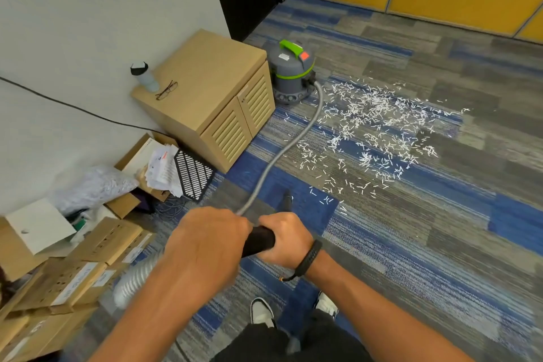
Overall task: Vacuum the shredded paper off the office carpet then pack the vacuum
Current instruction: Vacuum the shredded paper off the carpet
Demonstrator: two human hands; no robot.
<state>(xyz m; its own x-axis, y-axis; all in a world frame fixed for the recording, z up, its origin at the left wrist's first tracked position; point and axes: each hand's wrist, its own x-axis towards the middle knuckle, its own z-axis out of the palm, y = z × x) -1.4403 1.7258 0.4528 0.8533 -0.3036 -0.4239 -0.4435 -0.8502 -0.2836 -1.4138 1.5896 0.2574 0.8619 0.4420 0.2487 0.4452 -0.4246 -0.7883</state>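
Head view: nearest the camera, the left hand (205, 247) and the right hand (286, 239) both curl round the black tubular vacuum handle (260, 239), left hand over its near end, right hand, with a dark braided wristband (307, 260), further along. Below them show two grey-and-white shoes (261, 311) on the blue-and-grey striped office carpet (426, 229). A ribbed grey hose (293, 144) runs from the handle across the carpet to the grey canister vacuum with green handle and band (292, 72), which stands just beside the light wooden louvred cabinet (211, 97). The white shredded paper (370, 126) lies scattered over the carpet to the right of the hose, well ahead of the hands; none of it appears cleared. A dark nozzle tip (286, 200) shows just beyond the right hand, blurred. Cardboard boxes (73, 267) sit stacked by the wall at left. Judgement: the vacuuming step is only starting. The next move calls for carrying the nozzle forward to the nearest shreds and sweeping across the patch, with slack kept in the hose.
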